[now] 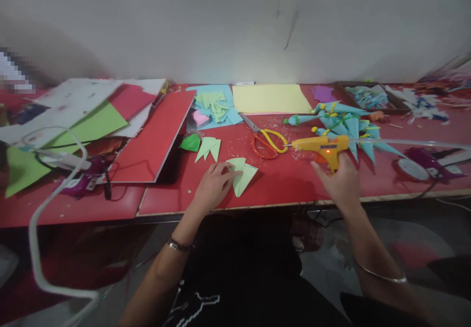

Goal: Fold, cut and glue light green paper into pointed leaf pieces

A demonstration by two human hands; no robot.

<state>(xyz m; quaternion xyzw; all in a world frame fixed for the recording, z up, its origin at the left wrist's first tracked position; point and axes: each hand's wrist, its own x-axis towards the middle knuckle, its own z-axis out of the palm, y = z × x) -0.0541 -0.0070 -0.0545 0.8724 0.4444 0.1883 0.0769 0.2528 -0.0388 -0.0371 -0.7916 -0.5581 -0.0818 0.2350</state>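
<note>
On the red table, my left hand (215, 183) has its fingers curled at the edge of several light green paper pieces (246, 178) that overlap in a small fan. Its fingertips touch the paper at the left side. My right hand (342, 182) is wrapped round the handle of a yellow hot glue gun (324, 145), with the nozzle pointing left and a small orange light glowing on its body. A clear glue stick (390, 143) sticks out of its back. Scissors (270, 143) with red and yellow handles lie by the nozzle. More light green pieces (208, 149) rest behind my left hand.
Blue paper cones (351, 125) with yellow and green parts lie behind the glue gun. Yellow sheets (272, 98) are by the wall. A red board (154, 140) and loose sheets fill the left. A pale cable (37, 248) loops at far left; a tray (340, 91) stands back right.
</note>
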